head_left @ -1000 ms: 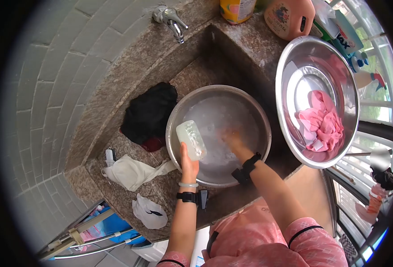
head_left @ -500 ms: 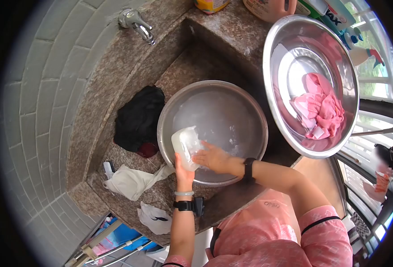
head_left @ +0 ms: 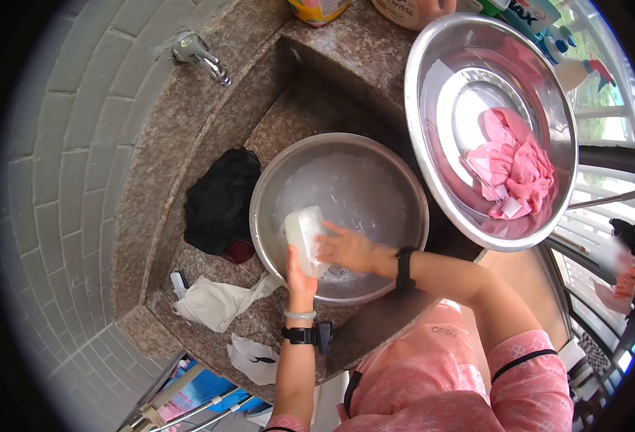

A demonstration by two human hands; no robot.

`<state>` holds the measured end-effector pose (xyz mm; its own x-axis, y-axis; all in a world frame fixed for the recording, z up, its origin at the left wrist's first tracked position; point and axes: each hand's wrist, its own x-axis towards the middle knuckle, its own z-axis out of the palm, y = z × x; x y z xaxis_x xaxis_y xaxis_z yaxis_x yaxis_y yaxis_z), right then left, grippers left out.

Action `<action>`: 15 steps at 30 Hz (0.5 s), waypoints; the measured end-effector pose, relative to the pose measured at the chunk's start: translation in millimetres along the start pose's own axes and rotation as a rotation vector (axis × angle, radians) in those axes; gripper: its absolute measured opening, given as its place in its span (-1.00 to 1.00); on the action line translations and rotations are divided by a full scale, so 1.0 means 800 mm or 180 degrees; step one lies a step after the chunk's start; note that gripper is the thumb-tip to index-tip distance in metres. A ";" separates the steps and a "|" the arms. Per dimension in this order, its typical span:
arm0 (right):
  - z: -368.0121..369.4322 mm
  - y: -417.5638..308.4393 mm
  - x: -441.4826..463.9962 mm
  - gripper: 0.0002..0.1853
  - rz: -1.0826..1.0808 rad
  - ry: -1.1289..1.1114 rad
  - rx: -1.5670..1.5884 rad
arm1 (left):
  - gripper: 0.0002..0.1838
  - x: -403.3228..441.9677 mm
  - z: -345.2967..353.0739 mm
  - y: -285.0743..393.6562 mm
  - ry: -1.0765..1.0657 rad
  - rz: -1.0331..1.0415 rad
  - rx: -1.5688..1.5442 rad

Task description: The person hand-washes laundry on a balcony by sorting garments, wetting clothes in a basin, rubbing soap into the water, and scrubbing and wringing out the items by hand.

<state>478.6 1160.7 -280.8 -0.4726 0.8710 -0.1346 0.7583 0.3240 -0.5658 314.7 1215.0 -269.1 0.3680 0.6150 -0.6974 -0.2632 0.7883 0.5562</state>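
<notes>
My left hand point(head_left: 301, 279) grips a white, translucent, rectangular plastic container point(head_left: 305, 234) from below, tilted over the near left part of a metal basin point(head_left: 256, 209). Beside its right face is my right hand point(head_left: 350, 248), fingers spread, holding nothing; whether the fingertips touch the container I cannot tell. Cloudy water point(head_left: 368, 187) with white foam fills the lower part of the basin. To the left, a black cloth point(head_left: 224, 198) lies in the stone sink, with a dark red piece point(head_left: 239, 250) under its edge. Nearer me lies a cream cloth point(head_left: 220, 302).
A larger steel basin point(head_left: 419, 137) with pink clothing point(head_left: 522, 173) rests at the right. A tap point(head_left: 201, 56) juts from the left ledge. Bottles, including a spray bottle point(head_left: 583, 72), stand behind. A small white cloth point(head_left: 252, 358) lies at the sink's front edge.
The container has turned slightly, and my right hand's fingers have lifted and spread beside it. More splashing foam shows in the basin water. The whole view has shifted a little.
</notes>
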 end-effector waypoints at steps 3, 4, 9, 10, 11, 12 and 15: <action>0.025 0.052 0.006 -0.55 0.0072 0.0986 -0.0020 | -0.37 -0.003 0.016 -0.002 0.0033 -0.0280 0.0163; 0.022 0.061 0.008 -0.60 0.0361 0.1860 0.0654 | -0.38 -0.003 0.021 -0.002 0.0155 -0.0419 0.0176; -0.004 0.061 -0.002 -0.53 0.1019 0.1661 0.1561 | -0.36 0.005 0.027 0.003 0.0382 -0.0311 -0.0058; 0.004 0.063 0.001 -0.57 0.1550 0.2383 0.2052 | -0.35 0.004 0.031 0.004 0.0706 -0.0426 -0.0246; 0.012 0.068 0.003 -0.57 0.1548 0.2383 0.2054 | -0.35 0.004 0.029 0.004 0.0708 -0.0424 -0.0245; 0.014 0.074 0.007 -0.64 0.2278 0.2557 0.1816 | -0.33 0.006 0.025 0.004 0.0599 -0.0433 -0.0314; 0.024 0.082 0.016 -0.71 0.3328 0.2027 0.3150 | -0.32 0.008 0.010 0.004 0.0418 -0.0559 -0.0441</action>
<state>514.1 1186.1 -335.2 0.5049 0.6350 -0.5847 -0.0881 -0.6360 -0.7667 323.4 1221.5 -268.4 0.3021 0.4586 -0.8357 -0.3284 0.8731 0.3604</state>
